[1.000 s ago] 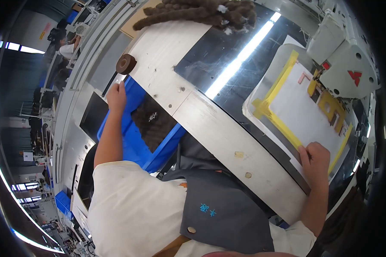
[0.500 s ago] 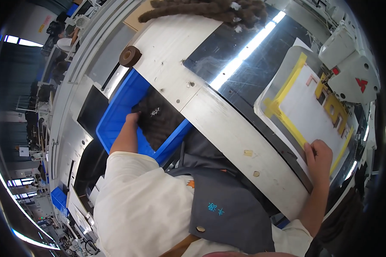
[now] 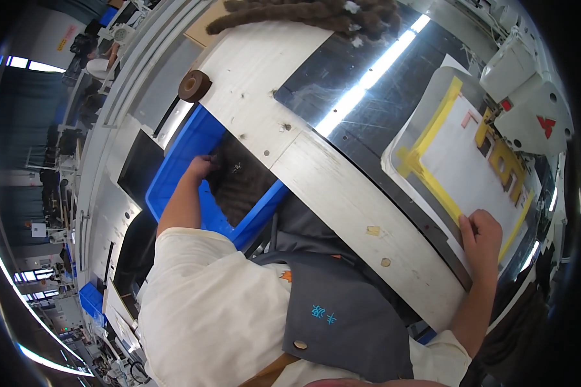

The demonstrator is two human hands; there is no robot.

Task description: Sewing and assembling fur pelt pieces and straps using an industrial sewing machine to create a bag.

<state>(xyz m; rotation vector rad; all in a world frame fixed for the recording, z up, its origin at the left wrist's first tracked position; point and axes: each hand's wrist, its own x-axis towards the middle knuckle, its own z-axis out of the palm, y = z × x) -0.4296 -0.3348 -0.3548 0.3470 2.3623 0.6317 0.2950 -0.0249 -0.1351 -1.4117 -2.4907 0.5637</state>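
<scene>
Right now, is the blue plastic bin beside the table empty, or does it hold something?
Not empty. The blue plastic bin holds a dark brown furry piece, and the left hand reaches into it.

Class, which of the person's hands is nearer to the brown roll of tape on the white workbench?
Left. The left hand is in the blue plastic bin just below the brown roll of tape; the right hand rests far across the white workbench.

Bright overhead tube light, glare streak on dark tabletop (image 3: 361, 97); heavy fisheye bend, black vignette at edges; sharp center.
</scene>
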